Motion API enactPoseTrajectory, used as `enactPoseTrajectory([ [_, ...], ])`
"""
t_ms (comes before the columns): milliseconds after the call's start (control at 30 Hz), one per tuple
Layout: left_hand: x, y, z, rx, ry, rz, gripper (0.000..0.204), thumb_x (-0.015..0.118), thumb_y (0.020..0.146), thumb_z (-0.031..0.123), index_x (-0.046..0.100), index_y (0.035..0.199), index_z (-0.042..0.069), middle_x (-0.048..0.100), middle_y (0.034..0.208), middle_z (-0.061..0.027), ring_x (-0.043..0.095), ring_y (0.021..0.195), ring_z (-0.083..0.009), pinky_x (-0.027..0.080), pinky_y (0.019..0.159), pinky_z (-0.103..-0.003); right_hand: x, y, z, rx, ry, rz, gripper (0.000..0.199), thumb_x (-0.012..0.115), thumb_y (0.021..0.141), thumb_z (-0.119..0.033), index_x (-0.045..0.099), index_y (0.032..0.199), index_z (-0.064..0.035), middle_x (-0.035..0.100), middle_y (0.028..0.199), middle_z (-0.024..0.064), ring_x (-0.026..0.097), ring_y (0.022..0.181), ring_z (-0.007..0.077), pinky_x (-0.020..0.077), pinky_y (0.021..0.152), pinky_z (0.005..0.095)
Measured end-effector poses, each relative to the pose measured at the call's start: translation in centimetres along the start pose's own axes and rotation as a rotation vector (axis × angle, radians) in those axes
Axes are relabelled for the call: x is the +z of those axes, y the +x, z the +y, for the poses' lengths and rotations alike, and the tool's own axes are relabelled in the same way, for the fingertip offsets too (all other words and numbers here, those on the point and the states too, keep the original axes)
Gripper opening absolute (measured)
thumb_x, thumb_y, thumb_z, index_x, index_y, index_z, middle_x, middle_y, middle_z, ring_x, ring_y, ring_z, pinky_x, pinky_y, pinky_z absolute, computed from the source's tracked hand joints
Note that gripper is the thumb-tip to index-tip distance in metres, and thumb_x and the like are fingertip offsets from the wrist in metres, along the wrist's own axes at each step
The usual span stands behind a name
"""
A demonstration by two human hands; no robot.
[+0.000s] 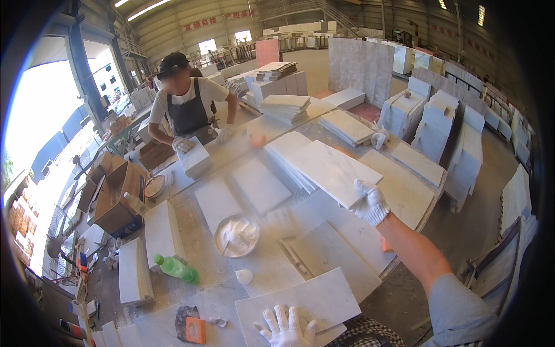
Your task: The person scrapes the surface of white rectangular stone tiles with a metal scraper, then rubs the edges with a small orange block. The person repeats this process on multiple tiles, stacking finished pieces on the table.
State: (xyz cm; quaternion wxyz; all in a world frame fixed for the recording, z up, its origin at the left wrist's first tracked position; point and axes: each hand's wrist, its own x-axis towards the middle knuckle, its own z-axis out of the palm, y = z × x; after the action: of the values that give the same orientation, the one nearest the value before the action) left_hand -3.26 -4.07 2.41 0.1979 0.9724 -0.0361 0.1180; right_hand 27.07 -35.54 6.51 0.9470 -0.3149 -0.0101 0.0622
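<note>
My left hand (287, 329), in a white knit glove, lies flat with fingers spread on a pale marble tile (326, 296) at the near edge of the table. With my right arm stretched out, my gloved right hand (370, 203) grips the near right corner of another marble tile (332, 169). That tile is tilted over a stack of similar tiles (285, 151), whose edges show to its left. The underside of the right-hand grip is hidden. Just beyond my left hand, an orange block (195, 331) lies beside a dark piece.
A bowl of white paste (237, 235) stands mid-table, with a green bottle (176, 269) to its left. Across the table, a co-worker (188, 107) in a dark apron handles stacked tiles (196, 162). A cardboard box (120, 199) stands at left; slab stacks (436, 118) stand at right.
</note>
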Motion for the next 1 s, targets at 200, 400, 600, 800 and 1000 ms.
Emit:
enactPoseTrajectory([
  [200,0.5,-0.6,-0.1,-0.049,-0.027,-0.044,0.072,0.076,0.085,0.048,0.055,0.145,0.013,0.042,0.159,-0.0205,0.028,0.150,-0.0523,0.014,0.116,-0.077,1.5,10.5,2.0,0.008,0.084,0.136,0.035,0.059,0.101,-0.020,0.059,0.132,-0.0038,0.068,0.126,0.0128,0.068,0.111,0.0331,0.0587,0.090,0.0533],
  [400,0.6,-0.5,-0.2,-0.041,-0.031,-0.049,0.077,0.076,0.083,0.050,0.054,0.148,0.014,0.042,0.160,-0.0201,0.028,0.150,-0.0520,0.013,0.116,-0.079,1.2,13.8,2.5,0.096,-0.201,0.394,0.040,0.069,0.098,-0.038,0.063,0.124,-0.0090,0.073,0.110,0.0086,0.072,0.093,0.0291,0.0607,0.066,0.0485],
  [600,-0.2,-0.2,0.0,-0.045,0.010,-0.083,0.070,0.076,0.086,0.048,0.059,0.141,0.009,0.049,0.153,-0.0213,0.037,0.145,-0.0501,0.017,0.117,-0.076,2.4,7.3,-3.4,0.595,-1.254,0.301,0.072,0.054,0.099,-0.069,0.067,0.116,-0.0005,0.072,0.085,0.0123,0.070,0.063,0.0255,0.0553,0.048,0.0428],
  [800,0.0,-0.4,-0.1,-0.034,-0.077,-0.008,0.069,0.080,0.082,0.045,0.061,0.138,0.008,0.051,0.153,-0.0236,0.031,0.150,-0.0520,0.007,0.120,-0.076,4.7,-5.3,-1.8,0.404,-1.705,-0.046,0.069,0.054,0.102,-0.061,0.067,0.117,0.0051,0.073,0.085,0.0124,0.074,0.074,0.0251,0.0603,0.063,0.0400],
  [1000,-0.7,-2.9,-1.9,-0.205,-0.026,0.193,0.068,0.076,0.089,0.044,0.057,0.143,0.009,0.049,0.156,-0.0213,0.034,0.150,-0.0497,0.008,0.122,-0.073,5.0,-16.5,2.5,-0.201,-2.254,-0.453,0.091,0.053,0.097,-0.070,0.048,0.148,0.0050,0.051,0.150,0.0266,0.047,0.141,0.0424,0.0408,0.112,0.0547],
])
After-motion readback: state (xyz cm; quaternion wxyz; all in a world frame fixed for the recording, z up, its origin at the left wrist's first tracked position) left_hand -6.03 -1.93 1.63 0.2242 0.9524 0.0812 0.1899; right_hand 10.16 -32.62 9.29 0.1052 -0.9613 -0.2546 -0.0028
